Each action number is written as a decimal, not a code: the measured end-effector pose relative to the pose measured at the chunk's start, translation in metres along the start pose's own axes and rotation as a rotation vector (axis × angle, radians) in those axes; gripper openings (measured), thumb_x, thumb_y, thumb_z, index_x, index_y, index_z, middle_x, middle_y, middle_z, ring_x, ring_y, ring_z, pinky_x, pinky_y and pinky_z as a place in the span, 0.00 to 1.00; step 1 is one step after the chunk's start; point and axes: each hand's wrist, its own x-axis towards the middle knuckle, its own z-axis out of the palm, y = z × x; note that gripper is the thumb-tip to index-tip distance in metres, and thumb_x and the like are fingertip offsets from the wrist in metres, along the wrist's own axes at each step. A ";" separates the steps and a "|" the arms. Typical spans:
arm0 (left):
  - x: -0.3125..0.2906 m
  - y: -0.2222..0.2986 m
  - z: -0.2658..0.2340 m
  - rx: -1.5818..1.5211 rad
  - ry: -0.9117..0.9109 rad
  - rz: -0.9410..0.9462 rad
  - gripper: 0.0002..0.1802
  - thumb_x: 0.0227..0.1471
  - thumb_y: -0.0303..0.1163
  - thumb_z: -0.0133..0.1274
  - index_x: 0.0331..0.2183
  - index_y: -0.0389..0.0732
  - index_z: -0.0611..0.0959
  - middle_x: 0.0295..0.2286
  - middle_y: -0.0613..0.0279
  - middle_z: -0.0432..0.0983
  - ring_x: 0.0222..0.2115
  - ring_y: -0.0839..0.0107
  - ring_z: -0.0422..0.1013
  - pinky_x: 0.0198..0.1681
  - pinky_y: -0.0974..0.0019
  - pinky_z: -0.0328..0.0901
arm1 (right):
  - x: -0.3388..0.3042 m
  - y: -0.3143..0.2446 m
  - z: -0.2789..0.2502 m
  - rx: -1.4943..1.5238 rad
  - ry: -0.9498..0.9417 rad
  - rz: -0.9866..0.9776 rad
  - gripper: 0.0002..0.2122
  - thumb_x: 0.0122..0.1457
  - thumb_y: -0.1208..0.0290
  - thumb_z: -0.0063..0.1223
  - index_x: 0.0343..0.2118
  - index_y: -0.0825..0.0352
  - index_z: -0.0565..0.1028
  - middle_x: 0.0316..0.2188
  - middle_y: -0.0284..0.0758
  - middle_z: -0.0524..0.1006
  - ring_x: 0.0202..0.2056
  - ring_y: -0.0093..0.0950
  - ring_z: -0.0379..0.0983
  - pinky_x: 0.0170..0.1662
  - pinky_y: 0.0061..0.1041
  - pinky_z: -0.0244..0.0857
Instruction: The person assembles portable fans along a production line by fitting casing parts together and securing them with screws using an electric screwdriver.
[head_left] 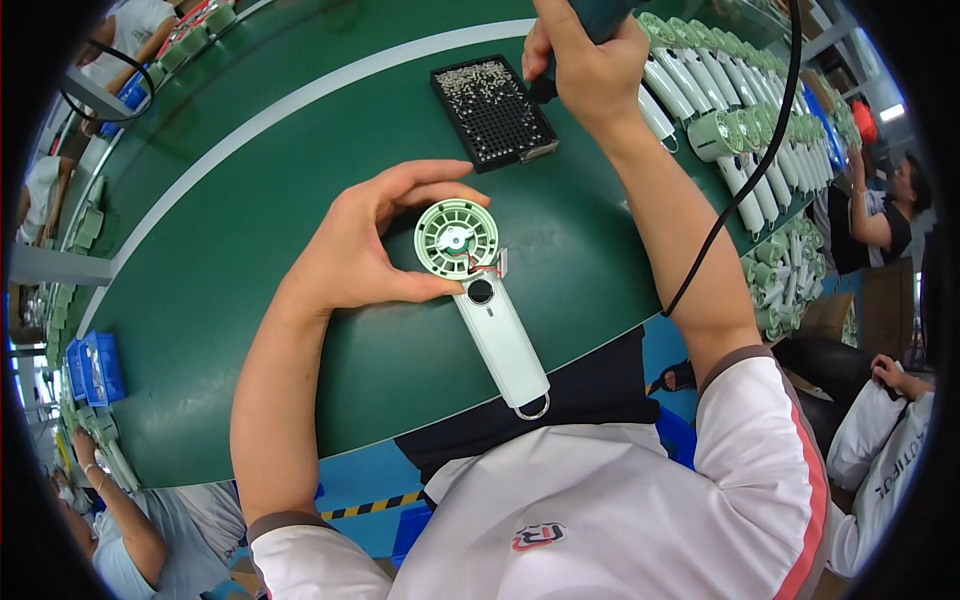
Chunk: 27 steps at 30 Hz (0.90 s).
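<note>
A pale green handheld fan (507, 345) lies at the table's near edge. Its round head is uncovered, showing a slotted ring, a hub and red wires beside a small connector. The handle points toward me and ends in a metal loop. My left hand (362, 238) curls around the fan head, thumb and fingers closed on its sides. At the top, my right hand (596, 78) is wrapped around a dark electric screwdriver (600, 18), partly cut off by the frame. Its black lower end is beside the right edge of a black screw tray (497, 135) filled with small silver screws.
Rows of similar fans (700, 80) stand at the right, with more heaped in a pile (785, 275) below. A black cable (745, 190) hangs across my right forearm. Blue bins (97, 368) sit at the left edge. Other people work on both sides.
</note>
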 end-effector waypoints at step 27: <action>-0.004 0.002 0.001 0.131 0.025 0.069 0.55 0.34 0.25 0.76 0.63 0.33 0.67 0.49 0.55 0.81 0.51 0.70 0.75 0.62 0.63 0.63 | -0.072 -0.110 0.064 0.338 -0.029 0.168 0.08 0.70 0.69 0.49 0.43 0.69 0.72 0.16 0.33 0.68 0.14 0.26 0.66 0.18 0.30 0.66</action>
